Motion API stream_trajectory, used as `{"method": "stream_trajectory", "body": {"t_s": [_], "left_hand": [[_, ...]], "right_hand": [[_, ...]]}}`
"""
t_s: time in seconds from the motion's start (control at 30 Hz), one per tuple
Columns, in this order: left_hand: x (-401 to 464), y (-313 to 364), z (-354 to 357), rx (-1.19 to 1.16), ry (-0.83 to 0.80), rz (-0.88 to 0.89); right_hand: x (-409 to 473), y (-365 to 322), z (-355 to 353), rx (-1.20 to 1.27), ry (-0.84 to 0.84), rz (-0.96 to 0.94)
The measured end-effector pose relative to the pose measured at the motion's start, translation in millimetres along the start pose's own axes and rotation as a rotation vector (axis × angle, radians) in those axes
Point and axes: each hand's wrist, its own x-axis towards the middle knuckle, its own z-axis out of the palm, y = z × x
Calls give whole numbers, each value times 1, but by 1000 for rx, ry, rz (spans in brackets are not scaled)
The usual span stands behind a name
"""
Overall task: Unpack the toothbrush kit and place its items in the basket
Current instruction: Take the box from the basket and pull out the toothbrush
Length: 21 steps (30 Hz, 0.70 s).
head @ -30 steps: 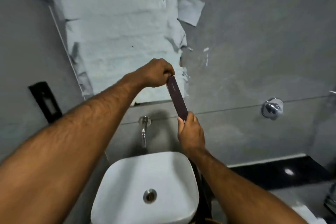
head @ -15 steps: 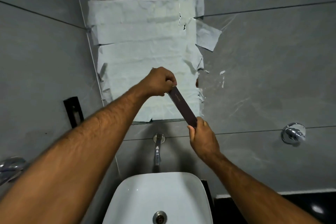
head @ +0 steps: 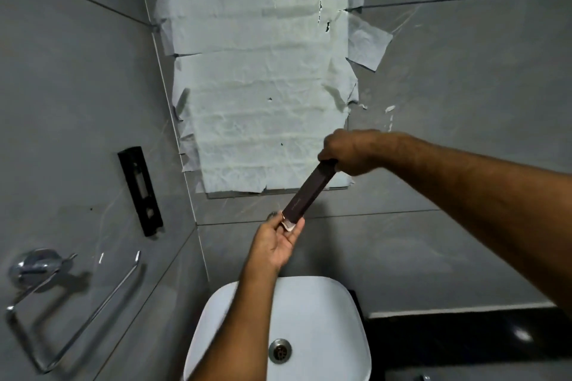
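The dark toothbrush kit box [head: 310, 196] is being held slantwise above the white sink [head: 325, 312]. Its upper end is being gripped by the right hand [head: 349, 151], fingers closed, while its opened lower flap is being pinched by the left hand [head: 275, 243]. The unpacking step appears underway; drawing the contents out is likely being called for next. No basket is being shown.

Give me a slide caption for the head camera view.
Two bare hands, left hand and right hand, hold a dark toothbrush kit box above the white sink.
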Motion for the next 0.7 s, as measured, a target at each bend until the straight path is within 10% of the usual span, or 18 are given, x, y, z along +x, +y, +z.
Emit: {"method": "stream_trajectory", "body": {"t_s": [0.37,0.7], "left_hand": [[-14,-10,-28,-42,-43,-67],[-37,9,-37,632,-393,-148]], "right_hand": [[23,-37,-28,-262,-11,-114],[0,-20,-21,-253,136,-142]]}}
